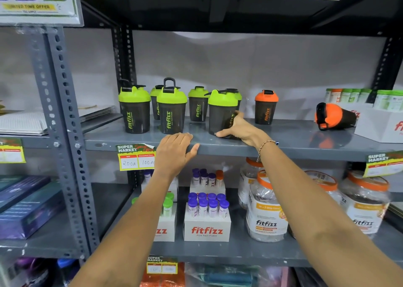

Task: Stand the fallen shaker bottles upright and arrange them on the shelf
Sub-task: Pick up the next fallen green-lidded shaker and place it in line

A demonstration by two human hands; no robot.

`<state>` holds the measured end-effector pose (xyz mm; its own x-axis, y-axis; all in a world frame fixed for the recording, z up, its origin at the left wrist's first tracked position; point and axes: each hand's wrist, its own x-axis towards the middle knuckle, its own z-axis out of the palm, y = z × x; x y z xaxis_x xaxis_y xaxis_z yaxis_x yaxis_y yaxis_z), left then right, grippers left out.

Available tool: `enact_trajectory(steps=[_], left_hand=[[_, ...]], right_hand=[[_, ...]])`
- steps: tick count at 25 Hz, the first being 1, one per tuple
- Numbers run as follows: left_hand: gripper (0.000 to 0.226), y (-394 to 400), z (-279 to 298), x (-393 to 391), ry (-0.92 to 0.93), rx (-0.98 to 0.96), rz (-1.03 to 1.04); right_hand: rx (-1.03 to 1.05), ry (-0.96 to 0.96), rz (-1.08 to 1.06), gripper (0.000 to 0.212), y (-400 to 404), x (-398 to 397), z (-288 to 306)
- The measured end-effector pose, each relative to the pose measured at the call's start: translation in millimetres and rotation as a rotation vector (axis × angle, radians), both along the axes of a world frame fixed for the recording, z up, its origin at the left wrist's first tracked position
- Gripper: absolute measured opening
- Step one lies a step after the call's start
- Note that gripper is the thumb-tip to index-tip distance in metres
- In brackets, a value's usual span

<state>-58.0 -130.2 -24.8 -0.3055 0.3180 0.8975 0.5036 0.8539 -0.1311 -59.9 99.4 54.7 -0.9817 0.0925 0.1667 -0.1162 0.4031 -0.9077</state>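
Observation:
Several dark shaker bottles with green lids stand upright on the grey shelf. My right hand grips the lower side of the rightmost green-lidded shaker, which stands upright near the front edge. My left hand rests flat on the shelf's front lip, fingers apart, holding nothing. An orange-lidded shaker stands upright further right. Another orange-lidded shaker lies on its side at the right, lid facing left.
A white fitfizz box with tubes sits at the shelf's far right, touching the fallen shaker. Price tags hang from the shelf lip. Below are tube boxes and large jars. A grey perforated upright stands at left.

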Motion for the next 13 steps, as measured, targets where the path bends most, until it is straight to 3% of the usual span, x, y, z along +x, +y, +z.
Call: enact_trajectory(steps=[6,11,13], left_hand=[[0.046,-0.7,1.1,1.3,-0.024,0.002,-0.008],[0.048,0.5,-0.2,0.5,-0.031,0.006,0.001],[0.048,-0.5,1.1,-0.3,-0.044,0.003,-0.002]], right_hand=[[0.126,0.019,-0.031,0.126,-4.5,3.6,0.1],[-0.040,0.003,0.033,0.094,4.5,1.8,1.9],[-0.026,0.015,0.007,0.092,2.7,0.3,1.8]])
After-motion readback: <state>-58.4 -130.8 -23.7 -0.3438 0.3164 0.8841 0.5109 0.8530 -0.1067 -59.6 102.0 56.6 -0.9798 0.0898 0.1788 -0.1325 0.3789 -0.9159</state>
